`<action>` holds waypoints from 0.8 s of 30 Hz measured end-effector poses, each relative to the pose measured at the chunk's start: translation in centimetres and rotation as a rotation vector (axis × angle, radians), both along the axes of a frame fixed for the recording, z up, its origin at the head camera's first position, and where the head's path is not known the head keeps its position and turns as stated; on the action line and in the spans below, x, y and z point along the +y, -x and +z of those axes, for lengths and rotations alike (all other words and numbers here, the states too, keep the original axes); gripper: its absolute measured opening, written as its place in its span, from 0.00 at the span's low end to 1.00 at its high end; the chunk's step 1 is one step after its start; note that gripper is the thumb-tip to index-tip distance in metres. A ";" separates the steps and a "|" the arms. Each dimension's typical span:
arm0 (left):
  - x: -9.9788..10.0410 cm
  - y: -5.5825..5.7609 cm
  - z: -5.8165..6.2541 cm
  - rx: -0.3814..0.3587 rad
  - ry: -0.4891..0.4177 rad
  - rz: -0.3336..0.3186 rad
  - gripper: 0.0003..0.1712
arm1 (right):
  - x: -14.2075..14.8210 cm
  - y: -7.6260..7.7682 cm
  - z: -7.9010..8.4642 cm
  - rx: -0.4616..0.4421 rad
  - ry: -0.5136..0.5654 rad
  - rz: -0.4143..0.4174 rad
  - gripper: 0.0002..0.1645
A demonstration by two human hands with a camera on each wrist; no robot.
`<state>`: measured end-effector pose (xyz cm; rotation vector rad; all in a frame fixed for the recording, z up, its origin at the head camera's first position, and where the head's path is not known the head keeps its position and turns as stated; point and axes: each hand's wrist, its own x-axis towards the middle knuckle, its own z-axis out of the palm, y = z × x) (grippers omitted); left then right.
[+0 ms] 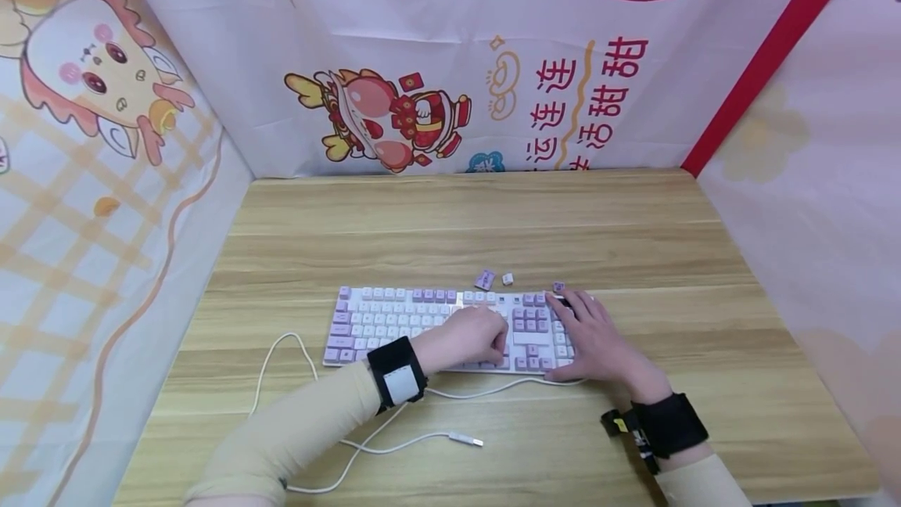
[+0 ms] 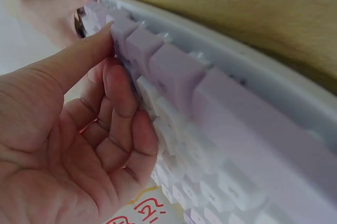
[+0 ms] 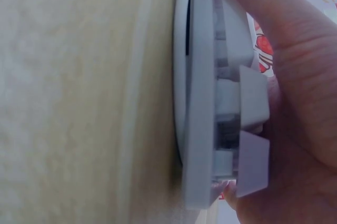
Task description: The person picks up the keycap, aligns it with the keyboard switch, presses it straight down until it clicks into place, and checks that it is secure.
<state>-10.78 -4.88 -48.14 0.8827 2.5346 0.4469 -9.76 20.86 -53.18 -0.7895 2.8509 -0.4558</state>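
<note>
A white and lavender keyboard [image 1: 394, 329] lies on the wooden table. My left hand [image 1: 473, 335] is bent over its right-of-centre part. In the left wrist view, that hand's thumb and forefinger pinch a lavender keycap [image 2: 122, 30] in the front row, while the other fingers curl above the white keys. My right hand [image 1: 598, 343] holds the keyboard's right end, the thumb at the front edge and fingers reaching over to the back. In the right wrist view, the keyboard's side edge [image 3: 200, 129] and raised keys show beside the palm.
Behind the keyboard lie a loose lavender keycap [image 1: 485, 280], a white keycap [image 1: 508, 278] and a small purple keycap [image 1: 558, 287]. A white cable [image 1: 352, 444] loops in front, ending in a USB plug [image 1: 464, 439]. Printed cloth [image 1: 422, 30] hangs around the table.
</note>
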 end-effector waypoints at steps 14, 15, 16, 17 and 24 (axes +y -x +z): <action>-0.7 -0.7 0.3 0.031 -0.058 0.010 0.08 | 0.0 0.1 0.0 -0.010 -0.010 0.003 0.77; -0.8 -0.7 0.2 0.039 -0.057 0.010 0.08 | 0.0 0.1 0.0 -0.011 -0.007 0.003 0.77; -0.8 -0.7 0.2 0.049 -0.057 0.010 0.08 | 0.0 0.1 0.0 -0.010 -0.007 0.002 0.77; -0.8 -0.6 0.1 0.060 -0.057 0.010 0.08 | 0.0 0.1 0.0 -0.008 -0.006 0.003 0.77; -0.8 -0.4 -0.3 0.169 -0.055 0.000 0.07 | 0.1 0.0 -0.1 -0.007 -0.011 -0.001 0.76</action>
